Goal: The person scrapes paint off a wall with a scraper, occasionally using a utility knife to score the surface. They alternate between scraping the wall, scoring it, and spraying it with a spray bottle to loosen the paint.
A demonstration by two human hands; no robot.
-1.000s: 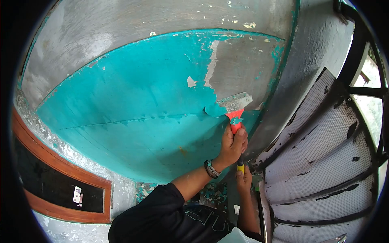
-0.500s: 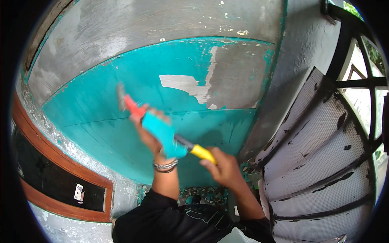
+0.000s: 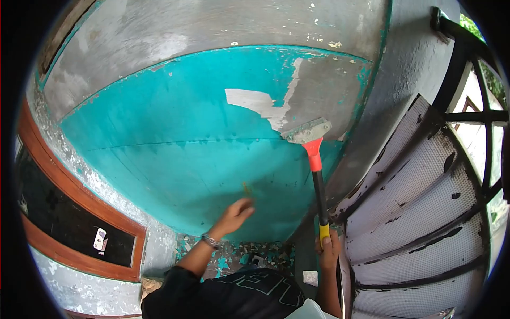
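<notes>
My right hand (image 3: pixel 328 249) is wrapped round the yellow grip of a long-handled scraper (image 3: pixel 319 191). The scraper stands nearly upright, its wide, dusty blade lying by the lower edge of the bare grey patch (image 3: pixel 324 101) on the wall. Left of it, my left hand (image 3: pixel 234 217) is in front of the lower teal paint (image 3: pixel 175 170), with thumb and fingers loosely apart and fingertips blurred. No held object shows in it. Just above those fingertips is a small yellowish blur (image 3: pixel 246 187) I cannot make out.
Paint chips (image 3: pixel 220 260) litter the floor at the wall's foot. On the left runs a wooden-framed dark window (image 3: pixel 74 223). A black metal gate with pale mesh panels (image 3: pixel 414 223) closes in on the right, beside a grey pillar (image 3: pixel 409 69).
The scraper has swung from the left to the right and upright, and my left hand has let go of it. The teal paint piece over my left hand is no longer there.
</notes>
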